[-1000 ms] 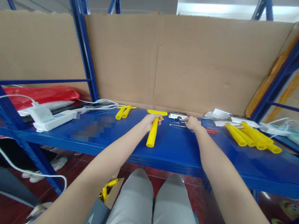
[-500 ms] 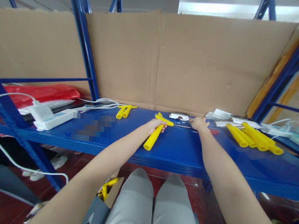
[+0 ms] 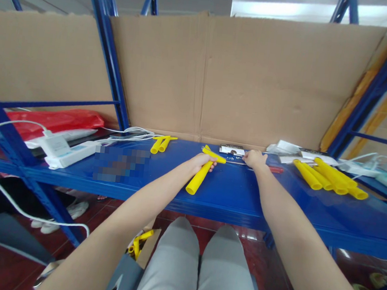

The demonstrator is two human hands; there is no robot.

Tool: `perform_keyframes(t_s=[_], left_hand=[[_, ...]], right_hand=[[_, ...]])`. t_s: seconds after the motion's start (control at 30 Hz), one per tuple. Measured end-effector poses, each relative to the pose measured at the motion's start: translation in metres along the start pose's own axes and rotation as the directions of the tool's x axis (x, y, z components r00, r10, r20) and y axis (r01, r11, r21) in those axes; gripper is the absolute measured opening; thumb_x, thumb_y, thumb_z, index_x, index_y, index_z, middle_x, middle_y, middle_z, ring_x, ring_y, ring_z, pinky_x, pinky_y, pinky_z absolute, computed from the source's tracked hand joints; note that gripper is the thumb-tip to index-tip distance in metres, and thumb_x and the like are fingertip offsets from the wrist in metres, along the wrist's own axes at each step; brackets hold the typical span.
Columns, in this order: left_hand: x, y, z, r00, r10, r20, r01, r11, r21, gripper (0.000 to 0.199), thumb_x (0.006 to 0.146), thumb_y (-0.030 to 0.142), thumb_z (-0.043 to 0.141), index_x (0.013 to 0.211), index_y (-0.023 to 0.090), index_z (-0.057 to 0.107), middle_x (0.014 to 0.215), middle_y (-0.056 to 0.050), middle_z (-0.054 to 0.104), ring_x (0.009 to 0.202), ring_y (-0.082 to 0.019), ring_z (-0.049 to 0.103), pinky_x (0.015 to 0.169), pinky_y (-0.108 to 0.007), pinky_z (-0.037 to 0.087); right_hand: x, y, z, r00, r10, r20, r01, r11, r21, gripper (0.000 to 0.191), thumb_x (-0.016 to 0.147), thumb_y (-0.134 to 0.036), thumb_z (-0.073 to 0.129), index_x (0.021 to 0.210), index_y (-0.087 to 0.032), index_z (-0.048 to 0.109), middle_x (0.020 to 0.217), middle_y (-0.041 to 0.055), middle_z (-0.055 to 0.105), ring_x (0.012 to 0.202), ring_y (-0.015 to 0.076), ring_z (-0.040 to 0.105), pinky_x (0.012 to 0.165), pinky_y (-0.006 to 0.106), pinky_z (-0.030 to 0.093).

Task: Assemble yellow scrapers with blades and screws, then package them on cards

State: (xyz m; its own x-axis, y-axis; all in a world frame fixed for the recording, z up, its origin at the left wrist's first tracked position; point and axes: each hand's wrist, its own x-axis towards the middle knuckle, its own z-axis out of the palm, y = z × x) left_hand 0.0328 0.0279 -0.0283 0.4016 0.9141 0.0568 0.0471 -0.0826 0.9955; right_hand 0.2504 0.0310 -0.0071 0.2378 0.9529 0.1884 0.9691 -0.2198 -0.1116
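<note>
My left hand (image 3: 204,162) is closed around a yellow plastic T-shaped tube (image 3: 198,179), its wide open end pointing down toward the shelf's front edge. My right hand (image 3: 254,159) has its fingers drawn together beside a small white box (image 3: 232,150) with dark markings. Whatever is between those fingertips is hidden or too small to make out. A thin rod runs between the hands, and a red handle-like piece (image 3: 275,170) shows just right of my right wrist; whether they are one tool I cannot tell.
Several yellow tubes (image 3: 335,178) lie at the right, and two yellow tubes (image 3: 160,145) at back left. A white power strip (image 3: 71,155) with cables sits left on the blue shelf (image 3: 236,195). Cardboard (image 3: 272,79) walls the back. An open box (image 3: 150,246) below holds yellow parts.
My right hand has shifted slightly to the left and back. My left hand and the yellow tube have hardly moved.
</note>
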Motion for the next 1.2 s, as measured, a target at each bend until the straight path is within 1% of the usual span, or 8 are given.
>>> perform_keyframes(t_s=[0.1, 0.23, 0.33, 0.5, 0.6, 0.67, 0.73, 1.2], left_hand=[[0.003, 0.001, -0.002, 0.995, -0.098, -0.005, 0.098, 0.995, -0.02, 0.019, 0.09, 0.025, 0.061, 0.101, 0.01, 0.065, 0.092, -0.011, 0.064, 0.081, -0.017, 0.062, 0.07, -0.032, 0.054], [0.004, 0.001, -0.002, 0.986, -0.163, -0.016, 0.162, 0.985, -0.067, 0.006, 0.086, 0.014, 0.063, 0.085, 0.008, 0.065, 0.064, -0.006, 0.055, 0.063, -0.013, 0.054, 0.056, -0.026, 0.048], [0.002, 0.002, -0.001, 0.984, -0.176, -0.033, 0.172, 0.979, -0.107, 0.009, 0.086, 0.014, 0.064, 0.091, 0.006, 0.064, 0.068, -0.007, 0.058, 0.066, -0.013, 0.055, 0.06, -0.025, 0.049], [-0.002, 0.004, 0.005, 0.977, -0.206, -0.057, 0.195, 0.969, -0.152, 0.033, 0.091, 0.033, 0.06, 0.116, 0.011, 0.059, 0.11, -0.011, 0.062, 0.092, -0.018, 0.062, 0.079, -0.036, 0.055], [-0.003, 0.005, 0.008, 0.97, -0.234, -0.061, 0.221, 0.96, -0.169, 0.023, 0.091, 0.022, 0.06, 0.105, 0.004, 0.061, 0.088, -0.012, 0.064, 0.076, -0.015, 0.06, 0.067, -0.028, 0.052], [-0.004, 0.006, 0.009, 0.967, -0.248, -0.058, 0.235, 0.956, -0.178, 0.012, 0.089, 0.012, 0.057, 0.096, 0.004, 0.061, 0.067, -0.006, 0.059, 0.06, -0.011, 0.053, 0.055, -0.023, 0.045], [-0.004, 0.006, 0.009, 0.964, -0.26, -0.05, 0.247, 0.952, -0.184, 0.008, 0.088, 0.009, 0.056, 0.094, 0.006, 0.06, 0.059, -0.002, 0.054, 0.053, -0.01, 0.047, 0.05, -0.021, 0.04], [-0.004, 0.009, 0.007, 0.956, -0.294, -0.008, 0.285, 0.932, -0.225, 0.004, 0.084, 0.008, 0.058, 0.086, 0.011, 0.059, 0.053, 0.001, 0.049, 0.041, -0.008, 0.043, 0.04, -0.018, 0.035]], right_hand=[[0.002, -0.003, 0.001, 1.0, -0.006, -0.006, 0.006, 1.0, -0.003, 0.025, 0.088, -0.026, 0.054, 0.104, -0.018, 0.072, 0.118, 0.014, 0.067, 0.122, 0.0283, 0.053, 0.104, 0.047, 0.032], [0.005, -0.004, 0.003, 0.999, -0.023, -0.022, 0.023, 1.0, 0.002, 0.029, 0.088, -0.017, 0.049, 0.107, -0.017, 0.071, 0.116, 0.0149, 0.068, 0.12, 0.0265, 0.056, 0.102, 0.044, 0.035], [0.007, -0.004, 0.005, 1.0, -0.011, -0.012, 0.01, 1.0, -0.007, 0.035, 0.088, -0.012, 0.045, 0.115, -0.014, 0.067, 0.12, 0.0188, 0.066, 0.121, 0.0271, 0.055, 0.102, 0.044, 0.035], [0.014, -0.001, 0.011, 1.0, 0.011, 0.021, -0.011, 1.0, 0.015, 0.04, 0.085, -0.016, 0.052, 0.123, -0.013, 0.063, 0.124, 0.022, 0.063, 0.12, 0.0297, 0.056, 0.101, 0.046, 0.037], [0.016, 0.001, 0.015, 0.999, 0.013, 0.03, -0.014, 0.999, 0.037, 0.041, 0.083, -0.018, 0.056, 0.123, -0.014, 0.064, 0.122, 0.0214, 0.064, 0.12, 0.0305, 0.057, 0.101, 0.047, 0.038], [0.017, 0.001, 0.015, 0.999, 0.015, 0.046, -0.017, 0.999, 0.045, 0.041, 0.083, -0.018, 0.055, 0.122, -0.015, 0.064, 0.122, 0.0208, 0.064, 0.12, 0.0302, 0.056, 0.101, 0.046, 0.038], [0.016, 0.001, 0.015, 0.998, 0.017, 0.063, -0.021, 0.999, 0.05, 0.041, 0.084, -0.017, 0.053, 0.124, -0.014, 0.063, 0.124, 0.0207, 0.063, 0.121, 0.0297, 0.056, 0.101, 0.045, 0.039], [0.011, 0.004, 0.007, 0.996, 0.009, 0.093, -0.017, 0.996, 0.085, 0.038, 0.081, -0.013, 0.053, 0.117, -0.013, 0.065, 0.125, 0.021, 0.063, 0.122, 0.0313, 0.055, 0.1, 0.047, 0.04]])
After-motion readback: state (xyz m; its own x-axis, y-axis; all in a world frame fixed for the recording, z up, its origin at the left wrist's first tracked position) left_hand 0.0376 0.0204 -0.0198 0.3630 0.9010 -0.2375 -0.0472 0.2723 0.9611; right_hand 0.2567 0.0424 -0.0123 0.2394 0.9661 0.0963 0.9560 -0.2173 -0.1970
